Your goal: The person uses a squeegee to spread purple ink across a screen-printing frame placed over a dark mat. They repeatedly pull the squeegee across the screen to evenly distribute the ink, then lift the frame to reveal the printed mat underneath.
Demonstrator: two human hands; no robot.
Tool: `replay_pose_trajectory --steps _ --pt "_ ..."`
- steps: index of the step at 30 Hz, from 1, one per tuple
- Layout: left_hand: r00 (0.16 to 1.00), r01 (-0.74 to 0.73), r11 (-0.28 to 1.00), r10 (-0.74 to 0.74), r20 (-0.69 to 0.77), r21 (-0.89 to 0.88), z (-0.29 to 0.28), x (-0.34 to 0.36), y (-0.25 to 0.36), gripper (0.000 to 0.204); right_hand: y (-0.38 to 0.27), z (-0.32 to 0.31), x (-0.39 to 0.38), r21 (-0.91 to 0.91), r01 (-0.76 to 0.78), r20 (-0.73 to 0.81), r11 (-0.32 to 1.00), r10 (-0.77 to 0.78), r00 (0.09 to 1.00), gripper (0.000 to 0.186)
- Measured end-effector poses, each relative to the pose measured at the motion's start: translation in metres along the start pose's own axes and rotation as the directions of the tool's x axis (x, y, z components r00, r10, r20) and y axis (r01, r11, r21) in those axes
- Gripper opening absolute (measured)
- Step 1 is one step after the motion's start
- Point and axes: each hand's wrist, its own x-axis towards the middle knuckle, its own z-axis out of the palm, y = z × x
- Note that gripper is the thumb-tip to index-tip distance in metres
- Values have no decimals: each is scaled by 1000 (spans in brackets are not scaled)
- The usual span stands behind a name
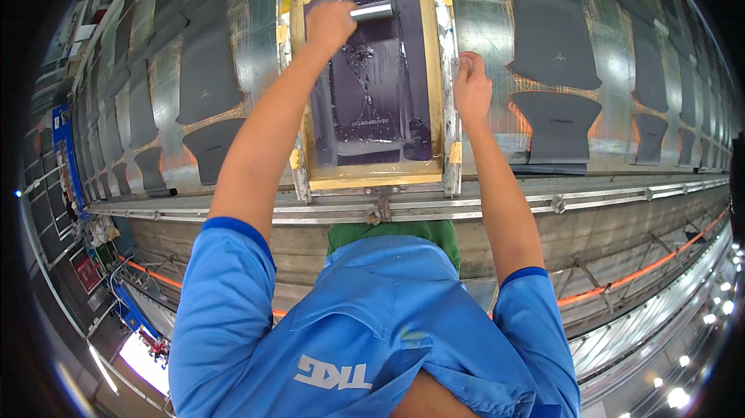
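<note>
A screen printing frame [452, 123] lies flat in front of me, its metal rails patched with yellow tape around a dark mesh screen [415, 61]. Dark, glossy ink [358, 61] is streaked over the mesh. My left hand [330, 26] is closed on a squeegee [372, 12] with a pale metal holder, resting near the screen's far end; its blade edge is hard to see. At the outer side of the right rail, my right hand [472, 86] has its fingers curled closed on the frame's edge.
Dark grey cut fabric pieces [555, 30] lie in rows on the long glossy table [485, 22] at both sides. A metal rail [512, 207] runs along the table's near edge, with a clamp [380, 210] below the frame. An orange cable or pipe [644, 267] crosses below.
</note>
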Motion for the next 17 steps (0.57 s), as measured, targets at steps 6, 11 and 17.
replay_pose_trajectory --steps 6,11,17 --pt "995 -96 991 97 2 -88 1 -182 54 26 20 1 -5 10 65 -75 998 -64 995 23" --pt "993 -98 973 82 -86 -209 -4 -303 90 34 14 -7 -4 -1 33 -30 999 -33 999 24" --pt "992 -49 984 28 -124 -170 4 -219 49 45 23 5 -7 58 92 -52 994 -89 995 28"
